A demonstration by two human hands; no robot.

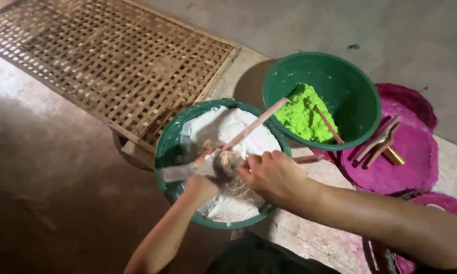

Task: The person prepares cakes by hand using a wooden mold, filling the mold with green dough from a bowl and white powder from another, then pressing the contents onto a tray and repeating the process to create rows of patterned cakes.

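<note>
Landmark: green basin of white powder (pixel 173 137), centre of the head view, holding white paste or powder. Left hand (pixel 202 183) sits over the basin's near side, fingers clenched around a flat grey-white scraper (pixel 183 171) whose blade sticks out toward the basin's left rim. Right hand (pixel 270 173) is over the basin's right half, fingers curled tight — pinching a pale fibrous lump (pixel 230 161) at the basin's middle, just beside the left hand. The lump is dusted with white; what exactly it is made of is hard to tell. A thin pinkish stick (pixel 256 123) leans from that lump up over the basin's far-right rim.

Just beyond the basin's right rim — a second green bowl (pixel 352 96) with bright green powder (pixel 303 114) and a brown stick (pixel 330 125) in it. Further right of that, a magenta-stained tray (pixel 416 162) with a few sticks (pixel 378 144) on it. Left and behind the basin lies a woven bamboo mat (pixel 112 61), its corner touching or overlapping the basin's far-left edge. Concrete floor (pixel 51 162) all around.
</note>
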